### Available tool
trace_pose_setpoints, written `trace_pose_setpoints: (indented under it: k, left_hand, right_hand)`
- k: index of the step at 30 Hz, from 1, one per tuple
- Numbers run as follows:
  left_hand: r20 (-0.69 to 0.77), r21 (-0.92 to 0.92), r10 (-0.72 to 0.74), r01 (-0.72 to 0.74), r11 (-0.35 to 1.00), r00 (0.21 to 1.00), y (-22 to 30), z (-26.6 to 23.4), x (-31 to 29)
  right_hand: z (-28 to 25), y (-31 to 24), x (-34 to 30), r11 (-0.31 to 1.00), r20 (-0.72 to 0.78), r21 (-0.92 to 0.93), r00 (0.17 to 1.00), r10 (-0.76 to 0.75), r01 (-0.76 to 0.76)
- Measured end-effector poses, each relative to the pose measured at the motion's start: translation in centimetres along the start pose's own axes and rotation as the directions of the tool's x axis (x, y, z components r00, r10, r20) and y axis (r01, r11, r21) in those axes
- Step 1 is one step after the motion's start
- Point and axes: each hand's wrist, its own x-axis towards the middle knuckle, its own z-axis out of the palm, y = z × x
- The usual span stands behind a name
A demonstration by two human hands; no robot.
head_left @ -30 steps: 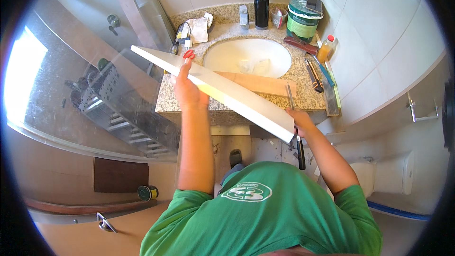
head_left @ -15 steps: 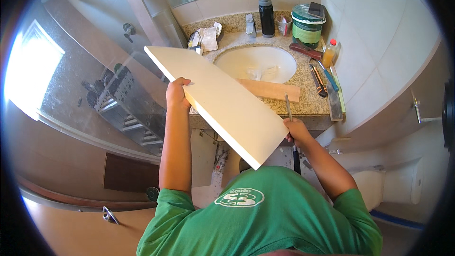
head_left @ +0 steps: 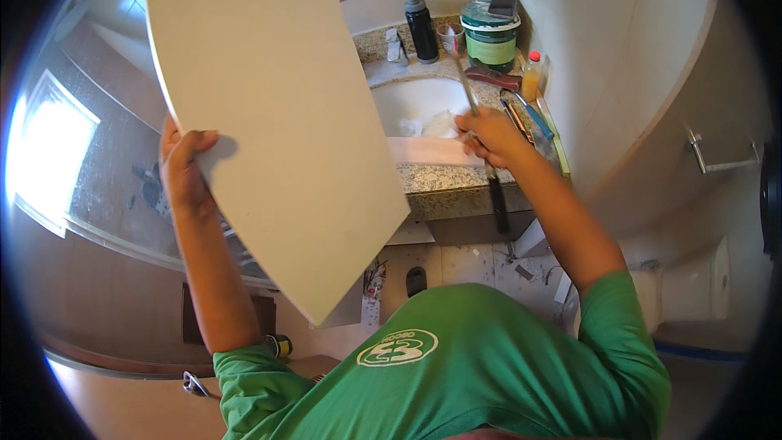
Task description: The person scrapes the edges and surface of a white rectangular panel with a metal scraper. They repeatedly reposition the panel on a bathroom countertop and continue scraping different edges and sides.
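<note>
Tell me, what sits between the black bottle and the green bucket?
In the head view, a small clear cup stands on the granite counter between the black bottle and the green bucket.

Cream board (head_left: 269, 106), speckled granite counter (head_left: 440, 178), green shirt (head_left: 481, 367).

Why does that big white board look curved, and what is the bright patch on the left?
In the head view the fisheye lens bends straight edges toward the rim, so the white board held by the left hand bows; the bright patch is washed-out glare; the picture's corners are black; the right hand by the sink is evenly lit and sharp.
</note>
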Motion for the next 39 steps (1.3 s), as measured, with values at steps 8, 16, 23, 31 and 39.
trace_pose_setpoints:
  k: [8, 16, 23, 31, 39]
  left_hand:
    - [0.242, 0.183, 0.0, -0.046, 0.982, 0.97, 2.9, -0.6, -0.7]
    - [0.471, 0.348, -0.196, 0.023, 0.937, 0.86, -3.1, -0.1, -0.5]
    - [0.61, 0.337, -0.366, 0.188, 0.923, 0.702, -7.4, 0.2, 3.2]
    - [0.664, 0.343, -0.393, 0.208, 0.916, 0.636, -16.3, 0.7, 10.9]
    - [0.721, 0.431, -0.446, 0.161, 0.888, 0.53, -29.8, 3.4, 19.5]
  right_hand:
    - [4.6, -7.8, 0.5, 0.914, 0.082, 0.343, 0.962, -0.26, 0.217]
    - [2.4, 1.3, -4.8, 0.939, -0.198, 0.302, 0.974, -0.106, 0.164]
    - [1.9, 5.4, -7.7, 0.97, -0.337, 0.212, 0.941, -0.04, 0.117]
    - [3.9, 6.9, -7.9, 0.963, -0.591, 0.184, 0.805, -0.053, 0.198]
    - [8.5, 10.6, -5.4, 0.954, -0.745, 0.162, 0.665, -0.048, 0.251]
